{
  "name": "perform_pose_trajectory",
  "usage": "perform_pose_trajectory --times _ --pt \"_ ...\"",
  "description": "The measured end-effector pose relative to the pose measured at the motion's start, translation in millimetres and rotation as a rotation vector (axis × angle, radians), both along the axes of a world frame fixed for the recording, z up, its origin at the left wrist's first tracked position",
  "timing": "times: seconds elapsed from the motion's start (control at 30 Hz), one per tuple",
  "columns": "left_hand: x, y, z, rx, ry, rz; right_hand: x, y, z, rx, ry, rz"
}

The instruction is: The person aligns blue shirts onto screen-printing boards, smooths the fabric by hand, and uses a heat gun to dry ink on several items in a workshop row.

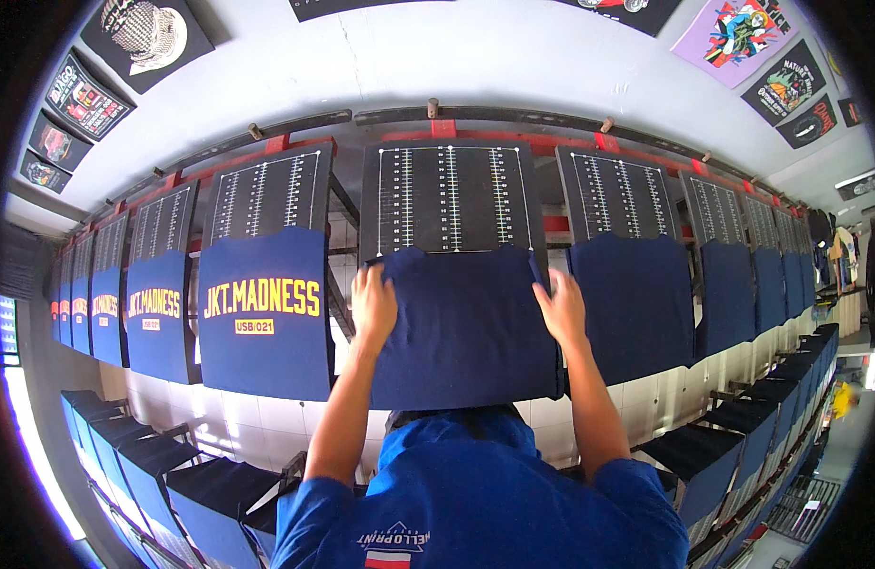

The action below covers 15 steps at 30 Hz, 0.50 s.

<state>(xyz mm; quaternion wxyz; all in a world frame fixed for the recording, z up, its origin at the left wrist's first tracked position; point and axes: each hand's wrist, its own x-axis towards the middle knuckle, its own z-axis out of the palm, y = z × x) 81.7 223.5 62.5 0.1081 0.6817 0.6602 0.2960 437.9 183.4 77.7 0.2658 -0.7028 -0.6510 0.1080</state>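
A plain navy T-shirt (461, 327) covers the lower part of the black printing board (444, 194) in the middle. The board's upper part, marked with white ruled lines, is bare. My left hand (374, 302) is closed on the shirt at the board's left edge, near the fabric's upper corner. Across from it, my right hand (562, 303) grips the cloth at the right edge, thumb toward the board. Some of the fingertips are hard to make out. The shirt lies mostly smooth, with slight creases near its top.
To the left, a navy shirt with yellow lettering (262, 303) heads a row of printed ones on boards. On the right, a plain navy shirt (630, 299) and several more cover boards. A dark rail (513, 116) runs behind. More draped boards (219, 493) stand along the lower sides.
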Motion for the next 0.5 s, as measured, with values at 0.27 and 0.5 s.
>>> perform_pose_trajectory --times 0.27,0.5 --pt "15.7 82.4 -20.2 -0.113 0.243 -0.306 6.3 101.1 -27.3 -0.24 -0.17 0.115" --pt "8.5 79.4 -5.0 -0.16 0.115 -0.389 -6.5 95.8 -19.1 -0.194 0.015 0.141"
